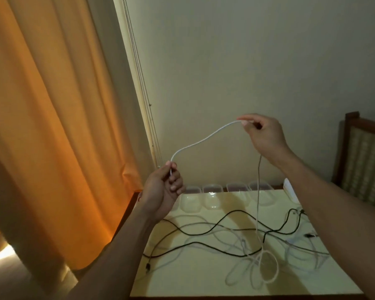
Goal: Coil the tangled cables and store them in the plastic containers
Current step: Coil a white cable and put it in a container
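A white cable (pixel 206 138) arcs in the air between my two raised hands. My left hand (pixel 162 191) pinches one end of it between thumb and fingers. My right hand (pixel 262 135), higher and to the right, pinches the cable further along. From there the cable hangs straight down to the table and ends in loose loops (pixel 266 269). Black cables (pixel 204 232) and more white cables (pixel 301 252) lie tangled on the pale yellow table (pixel 182 282). Several clear plastic containers (pixel 212 188) stand in a row at the table's far edge, with clear lids (pixel 212 201) lying in front of them.
An orange curtain (pixel 52 126) hangs at the left, close to the table's left edge. A bare wall stands behind the table. A wooden chair with a woven back (pixel 364 161) is at the far right. A white object (pixel 290 189) lies at the table's back right corner.
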{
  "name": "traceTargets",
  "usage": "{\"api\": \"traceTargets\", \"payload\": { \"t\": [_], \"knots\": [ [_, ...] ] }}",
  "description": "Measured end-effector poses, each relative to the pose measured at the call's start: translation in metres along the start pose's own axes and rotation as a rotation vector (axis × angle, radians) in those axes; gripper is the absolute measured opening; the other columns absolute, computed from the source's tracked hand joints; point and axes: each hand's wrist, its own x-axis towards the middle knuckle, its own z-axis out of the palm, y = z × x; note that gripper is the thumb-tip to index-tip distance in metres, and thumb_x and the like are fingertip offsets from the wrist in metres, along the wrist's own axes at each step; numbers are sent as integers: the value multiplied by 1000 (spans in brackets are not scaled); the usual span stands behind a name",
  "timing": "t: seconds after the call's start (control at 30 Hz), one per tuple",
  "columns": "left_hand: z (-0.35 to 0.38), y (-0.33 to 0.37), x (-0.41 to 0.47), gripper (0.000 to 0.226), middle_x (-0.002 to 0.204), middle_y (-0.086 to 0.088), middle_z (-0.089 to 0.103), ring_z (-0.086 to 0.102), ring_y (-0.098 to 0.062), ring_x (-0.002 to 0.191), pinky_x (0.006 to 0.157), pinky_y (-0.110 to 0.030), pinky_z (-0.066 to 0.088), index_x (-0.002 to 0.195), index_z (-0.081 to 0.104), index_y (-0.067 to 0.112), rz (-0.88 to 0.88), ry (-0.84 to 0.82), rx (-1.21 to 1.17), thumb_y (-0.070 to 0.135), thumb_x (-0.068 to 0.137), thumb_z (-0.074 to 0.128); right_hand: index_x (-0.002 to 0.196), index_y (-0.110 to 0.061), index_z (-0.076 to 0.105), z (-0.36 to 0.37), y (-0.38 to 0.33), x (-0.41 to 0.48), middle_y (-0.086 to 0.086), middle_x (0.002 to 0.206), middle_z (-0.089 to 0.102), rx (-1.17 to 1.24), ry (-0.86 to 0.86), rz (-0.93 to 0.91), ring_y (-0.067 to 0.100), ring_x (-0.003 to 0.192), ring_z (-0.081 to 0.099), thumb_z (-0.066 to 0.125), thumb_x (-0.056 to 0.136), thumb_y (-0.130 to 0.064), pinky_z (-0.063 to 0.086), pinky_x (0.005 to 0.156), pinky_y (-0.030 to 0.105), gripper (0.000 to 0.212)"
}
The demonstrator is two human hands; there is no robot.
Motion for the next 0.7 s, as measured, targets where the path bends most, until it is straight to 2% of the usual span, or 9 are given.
{"api": "traceTargets", "payload": {
  "t": [0.07,0.1,0.17,0.27,0.33,0.43,0.53,0.63,0.7],
  "knots": [
    [17,21,-1,16,69,2,36,33,-13,57,57,-28,30,91,54,16,16,-79,-117,22,102,45,111,-22,77,-7,2,-3,-10,96,72,-99,-88,-12,-4,79,61,63,98,-16,43,74,9,21],
    [26,32,0,15,72,1,38,35,-13,60,59,-28,31,91,54,16,42,-122,-152,19,101,44,112,-21,77,-9,4,-5,-9,100,74,-154,-138,-17,-1,87,64,63,98,-15,43,78,10,21],
    [42,52,1,14,77,1,45,43,-13,65,60,-26,36,94,54,15,108,-207,-191,17,101,43,115,-21,76,-12,10,-13,-4,111,75,-257,-255,-17,6,100,67,62,98,-14,46,88,18,23],
    [62,75,6,16,86,-1,55,55,-12,74,61,-23,46,104,58,11,159,-256,-175,16,103,43,120,-31,73,-13,16,-27,-3,114,76,-398,-384,-76,11,101,70,60,100,-21,55,93,33,26],
    [73,84,9,21,94,-4,64,65,-13,83,67,-23,55,114,61,6,175,-248,-148,15,105,43,122,-38,69,-11,16,-34,-4,101,77,-477,-421,-146,11,87,69,57,101,-29,58,79,36,26],
    [89,93,11,25,111,-11,73,72,-21,106,89,-30,61,121,61,2,221,-247,-126,12,108,42,125,-39,68,-9,7,-43,-7,89,72,-564,-423,-297,13,78,63,55,102,-36,51,65,31,26],
    [104,102,19,26,126,-18,69,66,-28,123,106,-40,53,124,59,0,290,-228,-148,11,109,41,123,-38,69,-4,-8,-51,-5,76,61,-614,-405,-428,18,68,58,56,101,-37,44,56,28,26],
    [111,110,30,28,133,-16,67,62,-26,129,113,-40,46,129,58,2,363,-171,-81,12,109,42,116,-36,69,-2,-26,-65,-8,68,55,-555,-381,-575,13,55,50,52,98,-40,39,46,23,25],
    [110,111,34,30,134,-14,67,61,-22,130,116,-39,43,134,57,0,396,-140,30,9,108,44,114,-32,69,-4,-37,-75,-10,69,55,-497,-375,-633,11,55,49,49,100,-41,41,44,25,26]
  ]
}}
